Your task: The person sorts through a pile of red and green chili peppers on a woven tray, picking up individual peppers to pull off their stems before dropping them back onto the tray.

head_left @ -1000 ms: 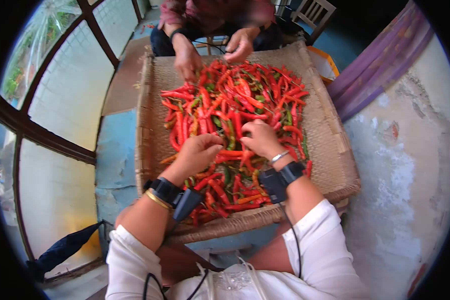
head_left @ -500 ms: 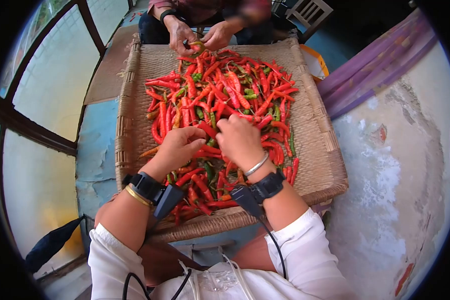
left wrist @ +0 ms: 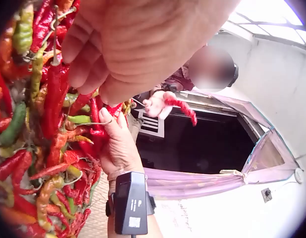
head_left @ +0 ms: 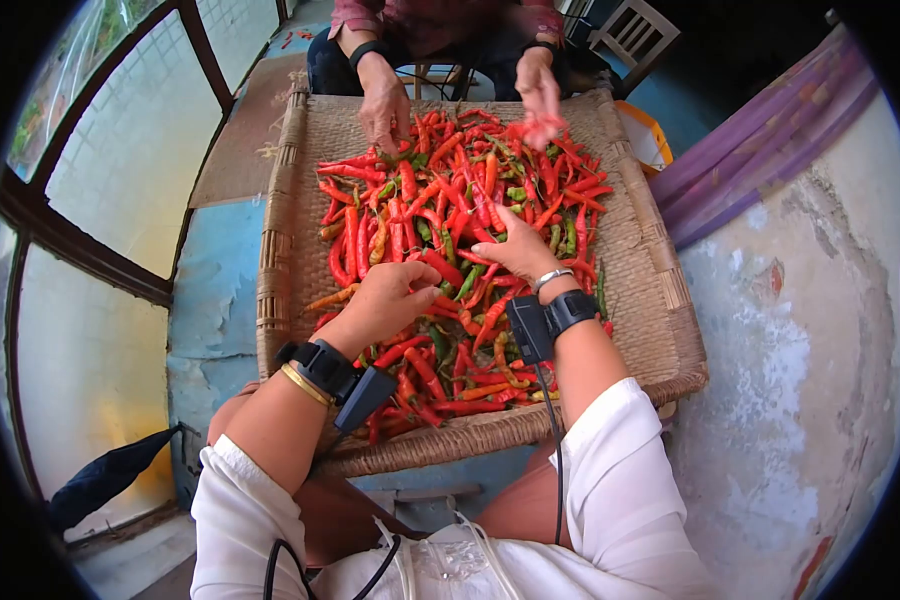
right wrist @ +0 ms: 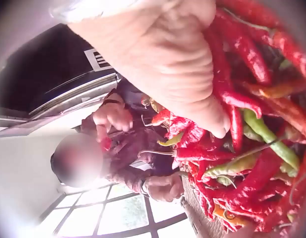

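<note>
A broad heap of chili peppers (head_left: 425, 375), mostly red with some green and orange ones, lies in a woven tray (head_left: 640, 240). Over the left middle of the heap, my left hand (head_left: 382, 305) has its fingers loosely bent, with no pepper visible in its palm in the left wrist view. Farther forward and to the right, my right hand (head_left: 520, 252) reaches into the heap, thumb spread from the fingers. Its thumb (right wrist: 217, 124) lies right over the red peppers in the right wrist view; some of its fingertips are hidden.
Across the tray, another person's hand (head_left: 385, 112) touches the far peppers, while their other hand (head_left: 538, 85) holds a red pepper (left wrist: 181, 106). Windows run along the left side. A purple curtain (head_left: 770, 150) hangs by the right wall, and a wooden chair (head_left: 635, 35) stands behind.
My right hand has moved forward and right, away from my left, and its thumb and fingers have spread. The other person's hands have parted, one lowering to the heap, the other moving right.
</note>
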The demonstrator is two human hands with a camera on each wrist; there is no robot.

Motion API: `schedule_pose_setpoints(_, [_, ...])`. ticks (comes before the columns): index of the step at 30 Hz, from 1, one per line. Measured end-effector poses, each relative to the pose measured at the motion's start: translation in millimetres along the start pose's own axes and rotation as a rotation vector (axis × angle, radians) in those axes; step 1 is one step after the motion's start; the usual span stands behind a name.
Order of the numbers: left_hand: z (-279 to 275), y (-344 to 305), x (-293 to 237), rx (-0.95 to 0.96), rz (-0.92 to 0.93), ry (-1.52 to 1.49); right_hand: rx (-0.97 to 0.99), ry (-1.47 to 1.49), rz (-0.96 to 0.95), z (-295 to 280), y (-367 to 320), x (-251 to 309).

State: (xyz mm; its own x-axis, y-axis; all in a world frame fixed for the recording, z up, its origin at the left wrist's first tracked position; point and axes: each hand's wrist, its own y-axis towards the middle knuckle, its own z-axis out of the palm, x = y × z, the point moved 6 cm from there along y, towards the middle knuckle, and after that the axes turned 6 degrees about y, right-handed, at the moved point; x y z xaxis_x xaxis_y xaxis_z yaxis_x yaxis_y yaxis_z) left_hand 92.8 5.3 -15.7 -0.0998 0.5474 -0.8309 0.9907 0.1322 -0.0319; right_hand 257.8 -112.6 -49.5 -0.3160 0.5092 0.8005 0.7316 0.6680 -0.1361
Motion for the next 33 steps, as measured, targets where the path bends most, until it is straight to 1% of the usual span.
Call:
schedule_pose_setpoints(1, [-0.5, 0.4, -0.4, 0.001, -0.001, 0.003, 0.000, 0.003, -0.001, 3.3, -2.5, 5.5])
schedule_pose_setpoints(4, [-3.4, -0.1, -3.5, 0.005, -0.017, -0.002, 0.098, -0.243, 0.023, 15.0, -18.4, 30.7])
schedule_pose_setpoints(5, [-5.1, -0.6, -6.4, 0.002, -0.022, -0.001, 0.081, -0.188, -0.037, 24.3, -17.3, 20.4])
schedule_pose_setpoints(7, [-6.0, 0.0, -7.7, -0.001, -0.021, -0.001, 0.119, -0.263, -0.047, 28.6, -29.0, 31.7])
schedule_pose_setpoints(8, [-5.4, 0.6, -6.7, -0.012, 0.020, 0.015, 0.167, -0.267, -0.037, 30.7, -32.7, 32.8])
schedule_pose_setpoints(9, [-5.0, 0.9, -5.9, -0.025, 0.060, 0.032, 0.165, -0.269, -0.039, 28.6, -35.8, 34.5])
schedule_pose_setpoints(11, [-3.5, 0.7, -1.6, -0.034, 0.049, 0.016, 0.214, -0.223, -0.043, 25.0, -43.4, 37.3])
schedule_pose_setpoints(12, [-4.1, 0.3, -0.3, -0.043, 0.038, 0.000, 0.169, -0.152, -0.075, 20.2, -45.6, 41.1])
schedule_pose_setpoints(13, [-5.5, -0.4, -1.0, -0.047, 0.037, 0.000, 0.183, -0.043, 0.007, 15.6, -47.2, 42.5])
schedule_pose_setpoints(15, [-7.3, -0.6, -5.7, -0.047, 0.067, 0.099, 0.075, -0.076, -0.072, 4.0, -51.0, 41.8])
schedule_pose_setpoints(16, [-7.2, -0.4, -6.6, -0.050, 0.065, 0.102, 0.077, -0.074, -0.076, 1.6, -55.4, 39.9])
schedule_pose_setpoints(18, [-9.9, -0.3, -7.3, -0.112, 0.049, 0.046, -0.191, -0.257, -0.232, -12.5, -67.0, 48.8])
schedule_pose_setpoints(19, [-11.4, -0.5, -12.8, -0.114, 0.045, 0.056, -0.191, -0.249, -0.237, -12.4, -69.9, 57.1])
schedule_pose_setpoints(21, [-30.2, -7.8, -32.0, -0.388, 0.118, 0.041, -0.176, -0.472, -0.303, -14.5, -84.8, 83.1])
schedule_pose_setpoints(22, [-34.0, -9.6, -37.5, -0.460, 0.198, 0.089, -0.174, -0.576, -0.363, -12.7, -94.0, 99.9])
schedule_pose_setpoints(23, [-35.6, -7.3, -36.7, -0.456, 0.204, 0.096, -0.183, -0.571, -0.362, -10.6, -94.6, 100.9])
schedule_pose_setpoints(25, [-35.8, -9.9, -46.0, -0.498, 0.423, 0.361, 0.106, -0.093, -0.452, 4.2, -98.3, 103.2])
schedule_pose_setpoints(26, [-29.9, -3.5, -36.8, -0.300, 0.351, 0.158, 0.124, 0.021, -0.438, 4.3, -99.5, 102.5])
schedule_pose_setpoints(27, [-28.7, -4.2, -37.2, -0.294, 0.353, 0.160, 0.119, 0.025, -0.436, 0.6, -98.7, 102.4])
schedule_pose_setpoints(29, [-15.1, -1.7, -19.8, -0.067, 0.058, -0.044, 0.307, 0.386, -0.095, -3.2, -89.0, 85.6])
schedule_pose_setpoints(31, [-13.5, -0.4, -12.1, -0.085, 0.042, -0.055, 0.297, 0.495, -0.004, -21.8, -80.6, 75.4])
schedule_pose_setpoints(33, [-14.2, 0.3, -9.6, -0.108, 0.025, -0.068, 0.140, 0.502, 0.009, -47.9, -69.3, 65.3])
